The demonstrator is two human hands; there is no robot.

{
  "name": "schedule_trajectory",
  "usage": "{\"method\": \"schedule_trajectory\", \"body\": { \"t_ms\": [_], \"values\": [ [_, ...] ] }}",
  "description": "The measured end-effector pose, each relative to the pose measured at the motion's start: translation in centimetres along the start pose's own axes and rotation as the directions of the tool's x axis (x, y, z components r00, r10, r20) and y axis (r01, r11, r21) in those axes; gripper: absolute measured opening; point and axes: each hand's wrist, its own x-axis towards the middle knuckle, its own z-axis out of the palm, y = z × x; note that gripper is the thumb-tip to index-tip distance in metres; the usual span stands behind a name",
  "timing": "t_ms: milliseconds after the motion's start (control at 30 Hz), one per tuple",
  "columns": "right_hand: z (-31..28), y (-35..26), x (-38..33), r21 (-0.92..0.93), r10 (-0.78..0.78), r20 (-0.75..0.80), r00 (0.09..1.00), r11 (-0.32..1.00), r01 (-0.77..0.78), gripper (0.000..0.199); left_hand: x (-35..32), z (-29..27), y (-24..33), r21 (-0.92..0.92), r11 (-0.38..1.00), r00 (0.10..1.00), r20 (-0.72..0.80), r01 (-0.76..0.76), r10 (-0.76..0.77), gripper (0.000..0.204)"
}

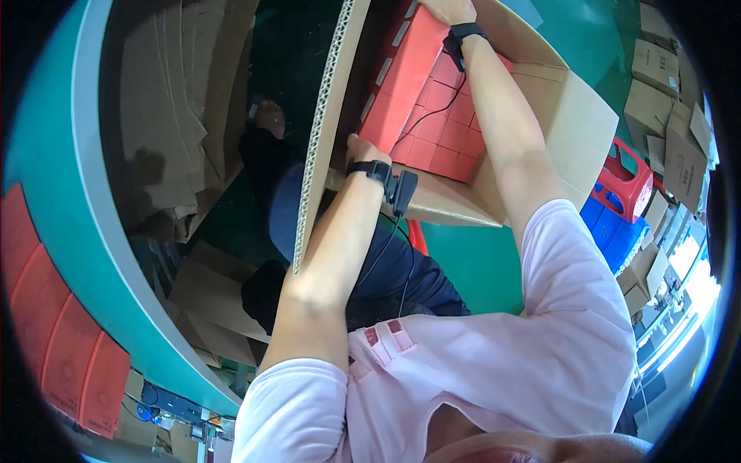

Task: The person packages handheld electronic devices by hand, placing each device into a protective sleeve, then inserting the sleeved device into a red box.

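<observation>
- One long red row (403, 85), four pale labels (384, 71) shown along its side, is seen at 12 o'clock within one carton (540, 96); more red boxes (438, 139) are packed beside it.
- Its near end is touched by the left hand (368, 150), fingers bent; their closure cannot be told.
- The right hand (451, 11) is placed at the far end, fingers cut off, grip untellable.
- Two black wristbands are worn.
- One red stool (637, 189) is seen toward 3 o'clock.
</observation>
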Motion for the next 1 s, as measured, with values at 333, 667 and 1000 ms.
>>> {"method": "schedule_trajectory", "body": {
  "t_ms": [333, 667, 1000],
  "values": [
    [-0.4, 8.0, 2.6, -0.115, -0.011, -0.101, 0.995, 0.993, 0.000, 0.059, -0.2, 2.5, -0.8, -0.222, 0.950, 0.947, 0.283, 0.221, -0.154, 0.045],
    [-4.2, 7.7, -2.1, -0.099, 0.181, -0.172, 0.968, 0.975, -0.199, 0.074, -0.9, 1.4, -1.4, -0.383, 0.915, 0.968, 0.250, 0.128, -0.030, 0.041],
    [-13.4, 8.8, -9.3, 0.139, 0.272, -0.322, 0.907, 0.961, -0.239, 0.061, -8.0, 0.8, -0.9, -0.255, 0.966, 0.952, 0.301, 0.032, 0.048, 0.035]
  ]
}}
